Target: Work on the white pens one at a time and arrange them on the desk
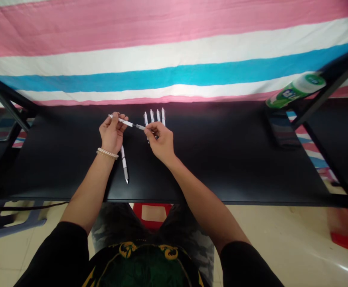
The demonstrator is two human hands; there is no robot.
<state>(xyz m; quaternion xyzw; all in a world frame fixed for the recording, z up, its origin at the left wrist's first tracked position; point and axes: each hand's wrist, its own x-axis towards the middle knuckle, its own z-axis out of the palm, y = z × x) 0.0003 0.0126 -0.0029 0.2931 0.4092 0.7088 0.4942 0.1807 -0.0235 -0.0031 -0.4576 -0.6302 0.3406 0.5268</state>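
Head view shows your left hand point(113, 130) and your right hand point(163, 142) close to each other above the black table point(236, 159), both holding one pen point(127, 122). The left one is closed on its white barrel, and the right one is clamped with thumb and fingers on its grey end point(140, 127). Between them a short dark part is visible. Four pens point(151, 115) lie in a row, partly hidden by your right hand. Another pen point(124, 165) lies just beside your left wrist, its tip toward you.
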